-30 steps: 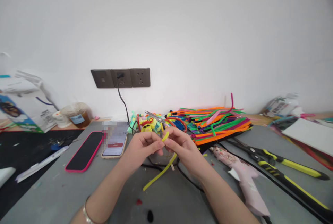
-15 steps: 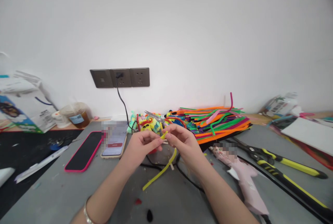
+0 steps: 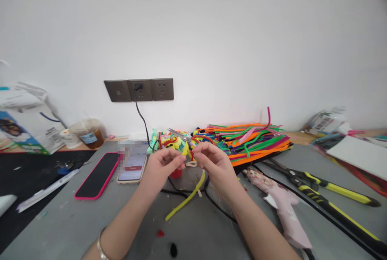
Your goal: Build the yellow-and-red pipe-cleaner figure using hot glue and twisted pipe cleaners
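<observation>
My left hand [image 3: 167, 166] is closed in a pinch, thumb against fingers. A short piece of yellow pipe cleaner [image 3: 185, 152] seems to show at its fingertips, against other yellow things behind. Across a small gap, my right hand [image 3: 212, 162] is also pinched closed; what it holds, if anything, is too small to make out. Below and between the hands, a longer yellow pipe cleaner [image 3: 184, 202] lies curved on the grey table [image 3: 121, 217]. Scissors [image 3: 178, 133] rest behind the hands on a heap of colourful fuzzy pieces [image 3: 172, 143].
Bundled pipe cleaners [image 3: 260, 147] lie at the back right. A pink glue gun [image 3: 286, 207] and yellow-black pliers [image 3: 329, 207] are to the right. Two phones, one pink-edged [image 3: 98, 175] and one lit [image 3: 133, 163], lie left. A black cable [image 3: 222, 211] crosses the table.
My hands have moved slightly apart. The short yellow piece that spanned both sets of fingertips no longer bridges them. The longer yellow pipe cleaner stays where it was.
</observation>
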Demonstrator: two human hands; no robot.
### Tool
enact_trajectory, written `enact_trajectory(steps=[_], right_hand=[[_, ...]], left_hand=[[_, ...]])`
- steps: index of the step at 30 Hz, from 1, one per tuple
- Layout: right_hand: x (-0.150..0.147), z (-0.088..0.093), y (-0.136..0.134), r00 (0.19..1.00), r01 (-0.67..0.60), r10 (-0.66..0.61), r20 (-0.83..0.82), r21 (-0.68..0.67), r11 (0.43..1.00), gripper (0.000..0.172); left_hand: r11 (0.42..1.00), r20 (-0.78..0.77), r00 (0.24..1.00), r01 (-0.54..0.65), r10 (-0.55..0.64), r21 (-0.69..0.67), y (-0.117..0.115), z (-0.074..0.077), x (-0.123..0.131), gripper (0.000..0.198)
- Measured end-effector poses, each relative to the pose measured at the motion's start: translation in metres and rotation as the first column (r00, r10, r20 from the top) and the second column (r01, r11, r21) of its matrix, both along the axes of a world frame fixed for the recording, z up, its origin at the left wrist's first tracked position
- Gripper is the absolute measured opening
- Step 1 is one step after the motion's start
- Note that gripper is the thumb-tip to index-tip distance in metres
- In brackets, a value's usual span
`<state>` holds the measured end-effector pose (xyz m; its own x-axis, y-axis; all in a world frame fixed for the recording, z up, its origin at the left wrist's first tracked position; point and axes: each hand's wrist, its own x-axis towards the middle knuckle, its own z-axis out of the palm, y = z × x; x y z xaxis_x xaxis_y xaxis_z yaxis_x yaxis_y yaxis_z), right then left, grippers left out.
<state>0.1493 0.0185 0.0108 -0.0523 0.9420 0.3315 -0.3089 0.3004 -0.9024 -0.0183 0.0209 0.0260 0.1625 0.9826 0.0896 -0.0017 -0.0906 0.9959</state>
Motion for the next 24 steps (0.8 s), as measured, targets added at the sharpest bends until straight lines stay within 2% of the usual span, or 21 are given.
enact_trajectory(steps=[10, 24], right_hand=[[0.0006, -0.0002, 0.0009, 1.000, 0.018, -0.019, 0.009, 0.034, 0.999, 0.019], [0.0003, -0.0003, -0.0021, 0.996, -0.068, 0.071, -0.052, 0.062, 0.996, 0.020]], left_hand=[[1.000, 0.013, 1.000, -0.012, 0.012, 0.002, -0.0008, -0.0015, 0.0030, 0.033], [1.000, 0.038, 0.999, 0.008, -0.009, 0.013, -0.0022, 0.0011, 0.0037, 0.035]])
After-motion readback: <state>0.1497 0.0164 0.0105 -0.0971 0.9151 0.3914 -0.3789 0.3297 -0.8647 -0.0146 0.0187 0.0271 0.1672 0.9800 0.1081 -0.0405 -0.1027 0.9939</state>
